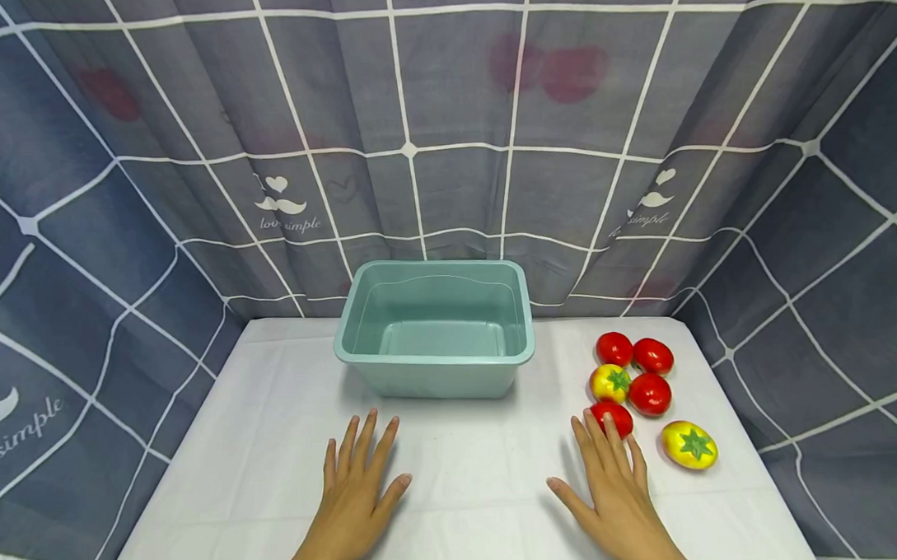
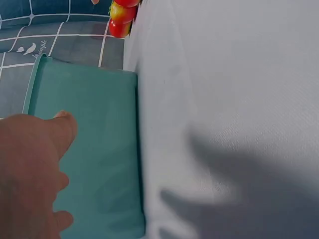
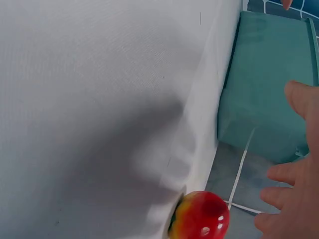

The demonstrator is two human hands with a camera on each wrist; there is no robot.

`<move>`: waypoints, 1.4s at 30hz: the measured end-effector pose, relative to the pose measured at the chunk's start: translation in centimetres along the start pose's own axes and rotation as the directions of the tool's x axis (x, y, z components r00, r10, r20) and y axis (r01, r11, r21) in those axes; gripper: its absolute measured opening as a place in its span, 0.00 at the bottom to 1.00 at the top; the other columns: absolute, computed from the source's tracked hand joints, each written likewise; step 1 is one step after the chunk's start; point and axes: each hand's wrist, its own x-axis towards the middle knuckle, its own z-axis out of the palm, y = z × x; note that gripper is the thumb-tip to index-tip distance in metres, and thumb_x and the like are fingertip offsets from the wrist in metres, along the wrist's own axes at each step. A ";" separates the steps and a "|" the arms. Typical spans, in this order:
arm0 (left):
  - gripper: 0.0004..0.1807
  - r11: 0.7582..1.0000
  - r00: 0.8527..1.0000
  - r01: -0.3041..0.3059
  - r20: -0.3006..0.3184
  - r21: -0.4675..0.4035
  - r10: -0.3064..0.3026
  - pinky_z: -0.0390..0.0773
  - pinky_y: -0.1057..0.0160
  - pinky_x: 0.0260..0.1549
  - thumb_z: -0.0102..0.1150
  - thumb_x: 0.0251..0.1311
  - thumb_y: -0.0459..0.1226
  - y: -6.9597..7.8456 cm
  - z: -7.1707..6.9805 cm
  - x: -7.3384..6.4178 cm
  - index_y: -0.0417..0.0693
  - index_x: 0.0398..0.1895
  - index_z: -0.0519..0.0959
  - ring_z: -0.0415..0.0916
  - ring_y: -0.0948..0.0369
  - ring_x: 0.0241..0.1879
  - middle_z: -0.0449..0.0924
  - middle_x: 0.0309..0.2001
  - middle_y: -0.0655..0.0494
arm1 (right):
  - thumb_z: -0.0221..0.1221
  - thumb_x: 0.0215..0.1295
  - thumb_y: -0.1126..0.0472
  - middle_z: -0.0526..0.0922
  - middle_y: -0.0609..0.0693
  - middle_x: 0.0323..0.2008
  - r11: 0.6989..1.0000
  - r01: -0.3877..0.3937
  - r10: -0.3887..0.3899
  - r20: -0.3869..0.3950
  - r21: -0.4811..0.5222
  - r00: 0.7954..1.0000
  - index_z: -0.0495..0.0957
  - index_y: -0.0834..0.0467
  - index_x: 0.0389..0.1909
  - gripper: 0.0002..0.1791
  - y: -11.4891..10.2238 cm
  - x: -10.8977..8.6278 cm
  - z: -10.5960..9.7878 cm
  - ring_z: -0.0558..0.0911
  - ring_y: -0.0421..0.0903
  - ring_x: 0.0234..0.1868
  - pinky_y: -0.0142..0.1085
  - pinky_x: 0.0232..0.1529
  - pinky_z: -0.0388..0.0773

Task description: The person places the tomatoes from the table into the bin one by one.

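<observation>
My left hand hovers over the white table in front of a teal plastic bin, fingers spread and straight, holding nothing. To the right, my right hand is likewise spread above the table, its fingertips overlapping a red tomato in the head view. The left wrist view shows the left thumb in front of the bin's side wall. In the right wrist view, a red and yellow tomato lies below the right hand's fingers. The hands cast shadows on the cloth.
More tomatoes stand in a cluster at the right: red ones, a yellow one with a green star top, and a separate yellow one nearer the front. A grey checked curtain encloses the white tabletop at back and sides.
</observation>
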 end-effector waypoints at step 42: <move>0.29 0.555 0.904 0.018 -0.223 -0.832 -0.364 0.76 0.83 0.56 0.59 0.80 0.35 -4.3 -4.4 13.2 0.46 0.79 0.66 0.70 0.49 0.72 0.65 0.78 0.53 | 0.74 0.65 0.63 0.64 0.66 0.74 0.927 -0.067 0.157 -0.218 0.368 0.963 0.63 0.60 0.79 0.45 6.2 4.0 1.1 0.66 0.66 0.74 0.74 0.71 0.66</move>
